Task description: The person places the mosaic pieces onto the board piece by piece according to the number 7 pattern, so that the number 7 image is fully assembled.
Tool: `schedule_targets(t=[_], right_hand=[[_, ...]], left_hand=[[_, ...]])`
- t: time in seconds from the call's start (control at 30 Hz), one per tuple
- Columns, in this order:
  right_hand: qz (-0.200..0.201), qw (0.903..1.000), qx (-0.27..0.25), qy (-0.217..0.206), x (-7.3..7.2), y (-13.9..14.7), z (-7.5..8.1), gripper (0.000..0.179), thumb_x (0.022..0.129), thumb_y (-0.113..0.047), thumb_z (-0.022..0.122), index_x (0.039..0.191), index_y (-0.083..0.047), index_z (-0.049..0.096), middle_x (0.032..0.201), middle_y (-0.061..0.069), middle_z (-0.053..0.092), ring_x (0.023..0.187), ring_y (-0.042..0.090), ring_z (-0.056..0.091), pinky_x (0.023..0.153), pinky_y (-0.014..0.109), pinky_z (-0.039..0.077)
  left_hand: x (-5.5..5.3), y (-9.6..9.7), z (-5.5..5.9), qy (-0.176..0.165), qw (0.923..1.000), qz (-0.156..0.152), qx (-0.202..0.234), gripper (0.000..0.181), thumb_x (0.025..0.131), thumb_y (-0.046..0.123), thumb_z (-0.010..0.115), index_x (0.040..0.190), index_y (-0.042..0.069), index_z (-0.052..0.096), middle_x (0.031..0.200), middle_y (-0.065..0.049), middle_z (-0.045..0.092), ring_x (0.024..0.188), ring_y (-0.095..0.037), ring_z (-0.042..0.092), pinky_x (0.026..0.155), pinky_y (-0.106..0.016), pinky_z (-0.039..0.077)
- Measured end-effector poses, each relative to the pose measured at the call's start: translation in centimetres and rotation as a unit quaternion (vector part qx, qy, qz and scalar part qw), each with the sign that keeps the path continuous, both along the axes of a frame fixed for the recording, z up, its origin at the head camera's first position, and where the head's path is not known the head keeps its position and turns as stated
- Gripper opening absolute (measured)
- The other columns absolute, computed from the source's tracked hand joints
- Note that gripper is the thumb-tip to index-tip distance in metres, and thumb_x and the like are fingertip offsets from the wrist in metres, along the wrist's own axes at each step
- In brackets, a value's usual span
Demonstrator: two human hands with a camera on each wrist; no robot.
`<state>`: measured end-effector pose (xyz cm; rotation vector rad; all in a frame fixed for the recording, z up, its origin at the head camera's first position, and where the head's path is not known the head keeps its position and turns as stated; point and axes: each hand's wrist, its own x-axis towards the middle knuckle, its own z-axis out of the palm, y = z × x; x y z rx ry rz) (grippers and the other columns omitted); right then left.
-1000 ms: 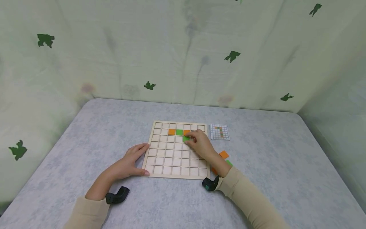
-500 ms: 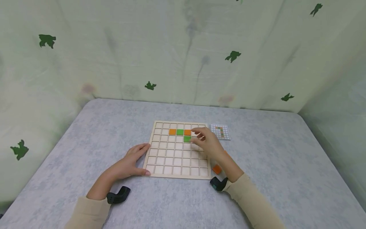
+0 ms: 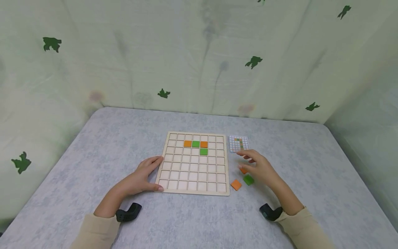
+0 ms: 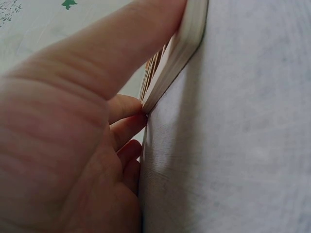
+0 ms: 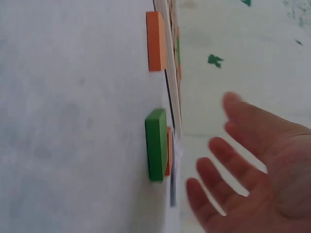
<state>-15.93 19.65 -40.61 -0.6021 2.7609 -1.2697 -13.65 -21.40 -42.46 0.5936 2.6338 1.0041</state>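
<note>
A wooden grid board (image 3: 189, 167) lies flat on the table. In its upper part sit an orange tile (image 3: 188, 143), a green tile (image 3: 196, 144) and another orange tile (image 3: 204, 144) in a row, with a second green tile (image 3: 203, 151) under the right end. My left hand (image 3: 143, 176) rests at the board's left edge, thumb and fingers touching it. Right of the board, my right hand (image 3: 260, 168) hovers with nothing in it, fingers apart. Around it lie a loose green tile (image 5: 156, 145), an orange tile (image 3: 236, 184) and a partly covered orange tile (image 3: 243, 171).
A small pattern card (image 3: 238, 143) with a coloured grid lies at the board's upper right. The grey-blue table (image 3: 183, 221) runs back to a pale curtain (image 3: 186, 62) with green leaf-like shapes. Each wrist carries a black camera.
My right hand has left the green tile in the board's second row and moved right, over the loose tiles, uncovering some of them. The left hand stays at the board's edge.
</note>
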Motion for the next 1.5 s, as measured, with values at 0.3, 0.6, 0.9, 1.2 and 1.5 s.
schedule_targets(t=[0.3, 0.6, 0.9, 1.2, 1.5], right_hand=[[0.035, 0.9993, 0.008, -0.011, -0.1, 2.4, -2.1, 0.029, 0.081, -0.012, 0.067, 0.110, -0.006, 0.063, 0.109, 0.005, 0.059, 0.104, 0.022, 0.052, 0.085, 0.038, 0.042], [0.040, 0.9979, 0.040, -0.032, -0.4, 2.2, -1.8, 0.025, 0.082, -0.011, 0.066, 0.106, -0.009, 0.063, 0.110, 0.005, 0.055, 0.107, 0.024, 0.048, 0.089, 0.043, 0.038], [0.008, 0.9988, 0.047, -0.016, -0.5, 1.2, -0.7, 0.027, 0.082, -0.019, 0.067, 0.106, -0.008, 0.063, 0.100, 0.001, 0.060, 0.088, 0.017, 0.053, 0.075, 0.035, 0.044], [0.047, 0.9975, -0.031, 0.043, -0.7, -3.5, 1.3, 0.027, 0.081, -0.017, 0.068, 0.107, -0.011, 0.064, 0.102, -0.003, 0.060, 0.087, 0.013, 0.053, 0.077, 0.037, 0.045], [0.063, 0.9952, -0.061, 0.043, -1.8, -8.3, 0.0, 0.026, 0.081, -0.017, 0.068, 0.105, -0.010, 0.066, 0.100, -0.002, 0.059, 0.085, 0.014, 0.052, 0.075, 0.033, 0.046]], left_hand=[[0.0, 0.0, -0.1, -0.001, 1.0000, 0.000, 0.002, 0.107, 0.064, 0.051, 0.074, 0.144, 0.006, 0.019, 0.145, -0.015, 0.015, 0.131, -0.037, 0.006, 0.097, -0.058, 0.016], [0.0, 0.0, 0.0, -0.002, 1.0000, 0.001, 0.002, 0.107, 0.064, 0.051, 0.074, 0.144, 0.007, 0.019, 0.145, -0.015, 0.015, 0.131, -0.036, 0.006, 0.097, -0.057, 0.016], [0.1, 0.0, 0.1, -0.004, 1.0000, 0.004, -0.004, 0.106, 0.064, 0.051, 0.074, 0.144, 0.006, 0.019, 0.145, -0.015, 0.015, 0.131, -0.037, 0.006, 0.097, -0.058, 0.016], [0.1, 0.0, 0.0, -0.004, 1.0000, 0.002, -0.002, 0.106, 0.065, 0.051, 0.073, 0.144, 0.006, 0.018, 0.145, -0.015, 0.014, 0.131, -0.037, 0.005, 0.097, -0.059, 0.016], [0.1, 0.0, 0.0, -0.003, 1.0000, -0.001, 0.002, 0.106, 0.065, 0.050, 0.074, 0.144, 0.006, 0.018, 0.145, -0.015, 0.014, 0.131, -0.038, 0.005, 0.097, -0.059, 0.015]])
